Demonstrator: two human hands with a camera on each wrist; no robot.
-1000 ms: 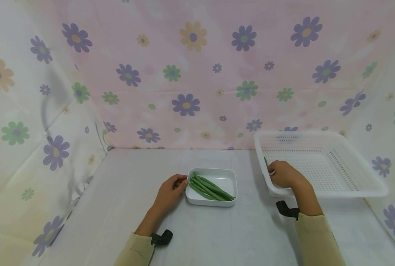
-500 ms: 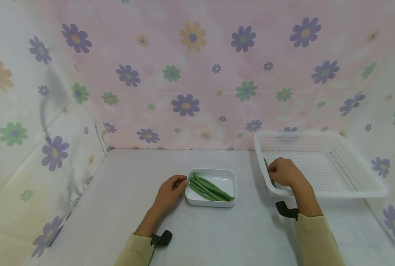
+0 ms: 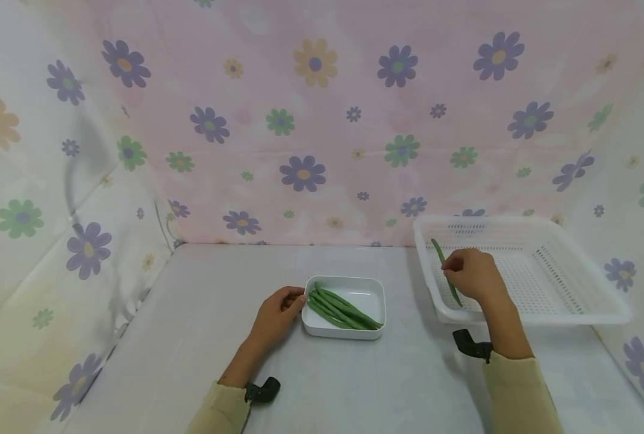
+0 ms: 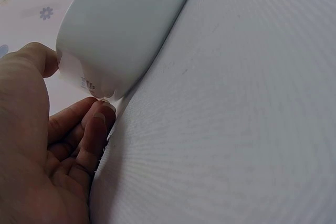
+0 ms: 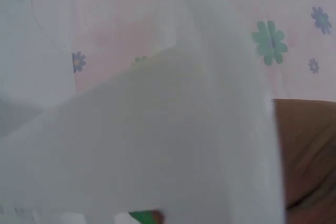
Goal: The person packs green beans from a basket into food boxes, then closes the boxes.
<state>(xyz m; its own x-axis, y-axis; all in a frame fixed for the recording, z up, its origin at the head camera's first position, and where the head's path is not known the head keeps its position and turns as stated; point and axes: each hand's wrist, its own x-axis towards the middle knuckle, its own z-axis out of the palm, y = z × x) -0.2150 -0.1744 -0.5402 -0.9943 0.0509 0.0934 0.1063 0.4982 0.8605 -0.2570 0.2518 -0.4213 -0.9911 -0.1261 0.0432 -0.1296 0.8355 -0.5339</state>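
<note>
Beneath the right hand (image 3: 472,276), pinching a green bean (image 3: 438,250), a basket (image 3: 528,271) sits on white tabletop (image 3: 403,380), flowered drapes (image 3: 354,144) beyond; the left hand (image 3: 274,312), fingers loosely bent, touches a dish (image 3: 369,296).

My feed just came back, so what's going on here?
A person's right hand pinches one green bean at the left side of the white basket; whether it touches the basket is unclear. The left hand touches the left end of the small white container, where several green beans lie bunched.
</note>
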